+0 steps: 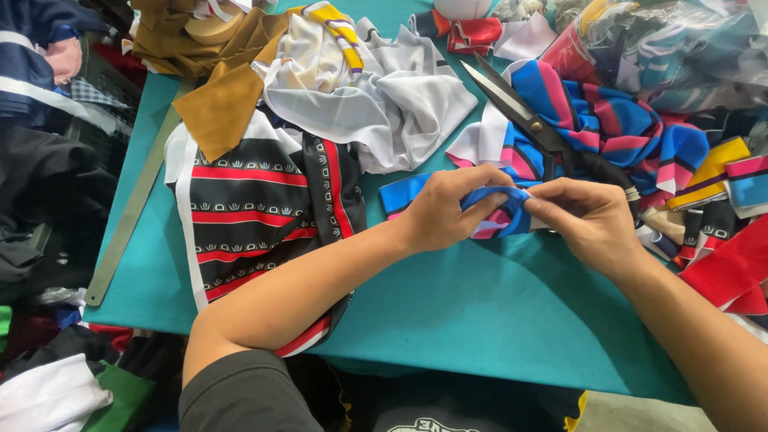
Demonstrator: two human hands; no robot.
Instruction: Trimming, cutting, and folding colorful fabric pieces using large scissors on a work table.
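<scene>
My left hand [440, 212] and my right hand [588, 220] meet over the teal table [480, 312], both pinching a narrow strip of blue, pink and white striped fabric [500, 204]. The strip is folded between the fingertips, and its left end [396, 196] lies flat on the table. Large black-handled scissors [532, 120] rest just behind my hands, blades open and pointing up-left, on a bigger blue and pink striped piece [616, 120]. My left forearm lies across a black, red and white patterned cloth [256, 212].
White fabric [392, 96] and brown fabric [220, 104] are heaped at the back. A long metal ruler [128, 216] lies along the table's left edge. Cut strips in red, yellow and blue [720, 200] pile up at the right. Dark clothes crowd the left side.
</scene>
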